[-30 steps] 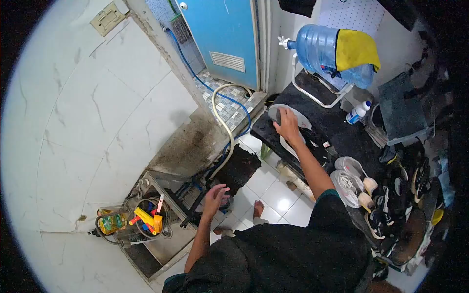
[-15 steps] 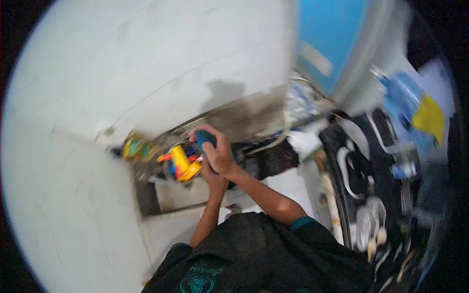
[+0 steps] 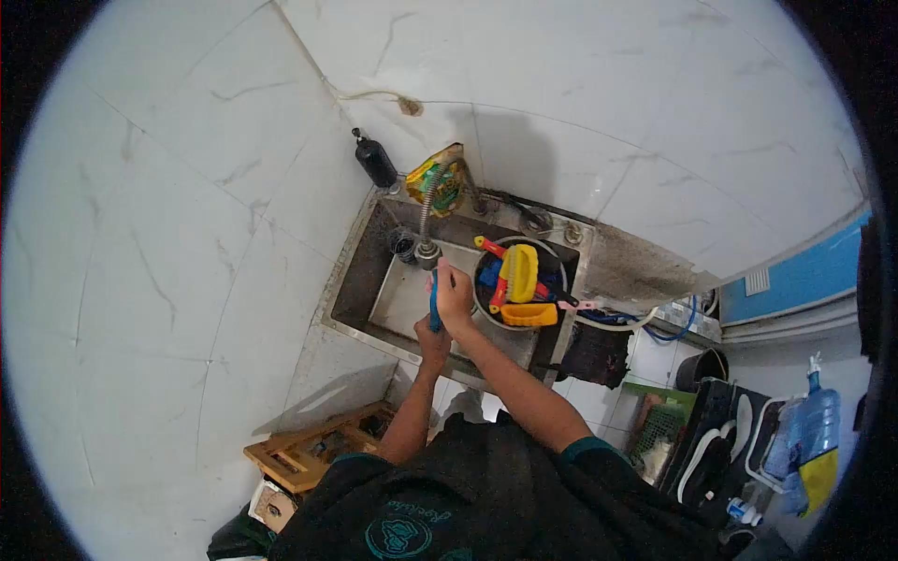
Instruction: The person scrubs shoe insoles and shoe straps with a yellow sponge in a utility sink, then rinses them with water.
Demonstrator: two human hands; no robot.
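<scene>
Head view: one thin blue-green pad [image 3: 434,301], frame centre, below the faucet head [image 3: 427,255], closed within my right grip [image 3: 456,293] and left grip [image 3: 431,346], probably light, bendable, slippery if wet, best held by its edges.

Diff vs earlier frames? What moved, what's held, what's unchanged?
The right hand left the black table, where it had a grey piece, and swung left to the sink, near the faucet. The left hand, empty at first, joined it; both now grip a flat teal piece, possibly the same one. Unchanged: brushes in the bucket, yellow cloth on the water jug.
</scene>
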